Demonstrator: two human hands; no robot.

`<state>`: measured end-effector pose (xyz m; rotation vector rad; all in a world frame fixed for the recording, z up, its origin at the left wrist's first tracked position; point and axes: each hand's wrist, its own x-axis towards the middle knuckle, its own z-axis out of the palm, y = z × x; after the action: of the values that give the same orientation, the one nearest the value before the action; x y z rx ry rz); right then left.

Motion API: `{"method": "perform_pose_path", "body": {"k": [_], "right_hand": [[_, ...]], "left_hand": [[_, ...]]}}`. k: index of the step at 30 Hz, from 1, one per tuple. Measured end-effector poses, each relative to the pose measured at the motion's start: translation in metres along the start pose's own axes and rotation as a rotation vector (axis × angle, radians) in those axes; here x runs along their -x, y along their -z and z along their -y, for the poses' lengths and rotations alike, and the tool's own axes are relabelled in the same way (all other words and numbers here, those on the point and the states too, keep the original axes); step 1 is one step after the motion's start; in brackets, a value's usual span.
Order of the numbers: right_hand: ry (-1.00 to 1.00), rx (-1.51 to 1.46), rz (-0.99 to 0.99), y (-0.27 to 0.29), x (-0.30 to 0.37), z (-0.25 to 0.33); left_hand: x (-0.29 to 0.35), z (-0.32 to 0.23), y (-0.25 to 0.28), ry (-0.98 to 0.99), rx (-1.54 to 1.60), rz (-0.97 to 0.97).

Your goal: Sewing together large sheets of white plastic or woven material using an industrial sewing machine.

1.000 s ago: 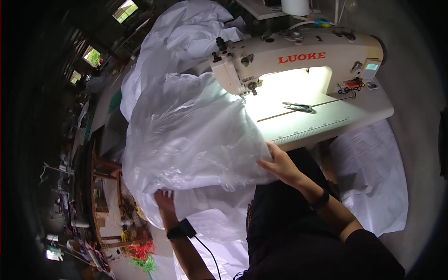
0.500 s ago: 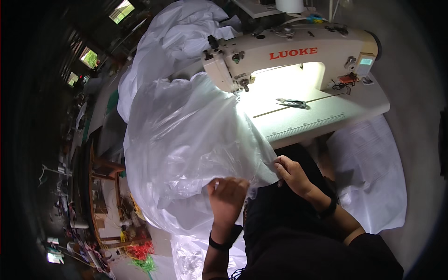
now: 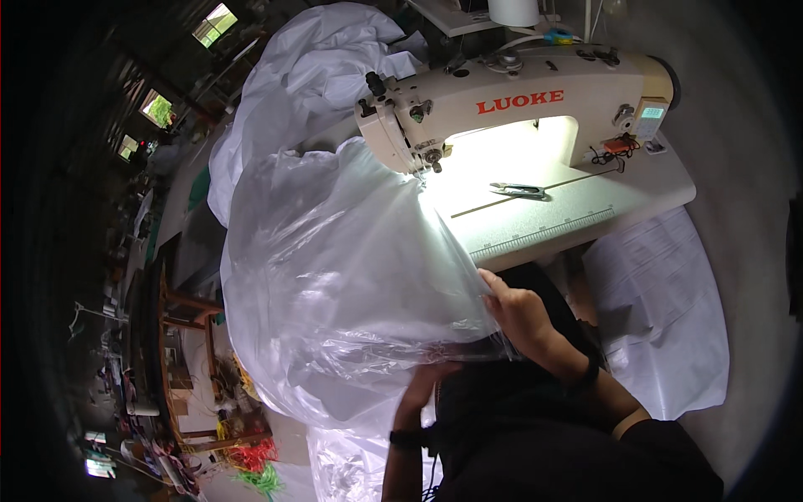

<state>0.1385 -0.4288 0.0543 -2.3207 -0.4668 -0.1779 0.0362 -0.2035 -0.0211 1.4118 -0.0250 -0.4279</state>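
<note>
A large sheet of translucent white plastic [image 3: 351, 251] runs from the needle area of a sewing machine [image 3: 535, 79] down over my lap. At its right edge, just below the machine bed, my right hand [image 3: 520, 314] is closed, pinching the plastic between thumb and fingers. My left hand [image 3: 428, 378] reaches beneath the sheet's near edge. Plastic covers its fingers, so their pose is hidden. Small thread snips [image 3: 519, 192] lie on the lit machine bed, apart from both hands.
More white sheeting [image 3: 322, 75] is heaped behind the machine's left end, and another white piece [image 3: 661, 309] hangs at the right. A wooden frame [image 3: 188, 314] stands to the left, above red strands [image 3: 251, 454] and green strands [image 3: 263, 478] on the floor.
My left hand has gone from above the sheet to under its near edge. My right hand has shifted slightly up and left along the edge, and the plastic lies smoother and tauter.
</note>
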Motion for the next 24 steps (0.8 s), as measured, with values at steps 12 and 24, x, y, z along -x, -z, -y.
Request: {"method": "perform_pose_path", "body": {"k": [12,24], "right_hand": [[0.073,0.387,0.084,-0.042,-0.033,0.027],[0.021,0.553,0.073,-0.059,-0.140,0.007]], "left_hand": [[-0.030,-0.173,0.129,-0.683,0.118,-1.021],[-0.075,-0.152,0.258,-0.128,-0.633,-0.804]]}}
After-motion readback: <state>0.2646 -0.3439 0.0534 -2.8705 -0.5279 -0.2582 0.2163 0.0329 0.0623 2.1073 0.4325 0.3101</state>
